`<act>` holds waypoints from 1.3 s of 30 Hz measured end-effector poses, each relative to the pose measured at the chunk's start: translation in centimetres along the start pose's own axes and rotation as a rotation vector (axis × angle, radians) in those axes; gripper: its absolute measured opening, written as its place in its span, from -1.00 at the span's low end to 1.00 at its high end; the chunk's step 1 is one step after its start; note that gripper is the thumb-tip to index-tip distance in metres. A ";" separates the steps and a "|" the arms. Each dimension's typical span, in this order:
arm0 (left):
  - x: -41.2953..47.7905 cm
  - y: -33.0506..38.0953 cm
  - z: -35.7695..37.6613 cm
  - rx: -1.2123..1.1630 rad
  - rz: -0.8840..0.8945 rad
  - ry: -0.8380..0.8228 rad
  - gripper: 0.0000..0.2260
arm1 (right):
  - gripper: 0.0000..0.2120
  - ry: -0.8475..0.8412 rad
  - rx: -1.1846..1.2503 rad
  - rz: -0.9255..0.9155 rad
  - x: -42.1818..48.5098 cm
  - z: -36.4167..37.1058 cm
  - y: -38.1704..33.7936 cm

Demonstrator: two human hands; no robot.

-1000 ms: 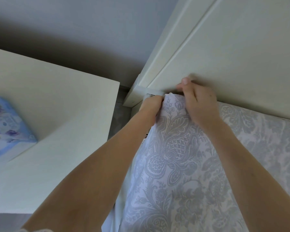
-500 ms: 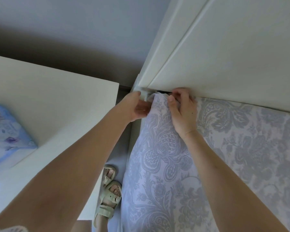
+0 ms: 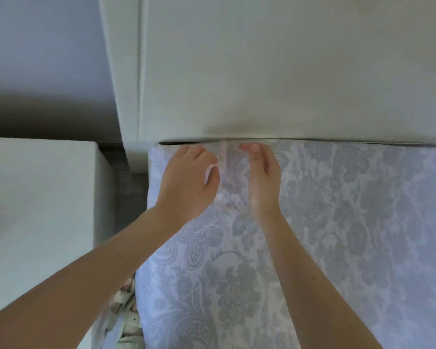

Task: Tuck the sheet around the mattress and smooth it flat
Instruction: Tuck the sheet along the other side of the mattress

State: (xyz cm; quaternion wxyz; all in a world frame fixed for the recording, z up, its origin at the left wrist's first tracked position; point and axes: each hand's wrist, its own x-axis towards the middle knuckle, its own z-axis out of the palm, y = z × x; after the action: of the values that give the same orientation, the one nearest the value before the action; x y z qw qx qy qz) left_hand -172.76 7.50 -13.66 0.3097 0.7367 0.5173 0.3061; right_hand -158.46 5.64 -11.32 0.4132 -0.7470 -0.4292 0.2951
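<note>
A pale headboard (image 3: 287,71) is standing before me, a white nightstand (image 3: 35,197) sitting left, sandals (image 3: 126,321) showing below on the floor.

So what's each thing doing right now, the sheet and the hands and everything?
Patterned sheet: spread over the mattress, mostly flat, a small raised fold between the hands.
Left hand: lying on the sheet near the bed's corner, fingers curled at the headboard gap.
Right hand: edge-on against the sheet, fingertips at the gap.
Headboard: upright, a thin dark gap under it.
Bedside table: standing beside the bed.
Sandal: on the floor, partly hidden.
</note>
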 end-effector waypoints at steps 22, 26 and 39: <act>11.0 7.0 16.8 0.533 0.323 -0.444 -0.59 | -0.62 -0.282 -0.845 0.125 15.2 -15.6 11.0; 12.5 8.7 20.1 0.351 0.565 -0.465 -0.50 | -0.76 0.135 -0.492 0.119 15.6 -21.9 11.7; 17.5 15.5 33.1 0.333 0.787 -0.423 -0.58 | -0.71 0.003 -0.923 0.100 24.7 -29.7 22.8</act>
State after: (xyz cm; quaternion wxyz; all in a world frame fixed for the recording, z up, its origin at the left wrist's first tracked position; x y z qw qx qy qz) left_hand -133.51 15.32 -19.98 0.1466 0.9624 0.1667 0.1563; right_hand -114.45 10.07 -18.91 0.0235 -0.8729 -0.4786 0.0918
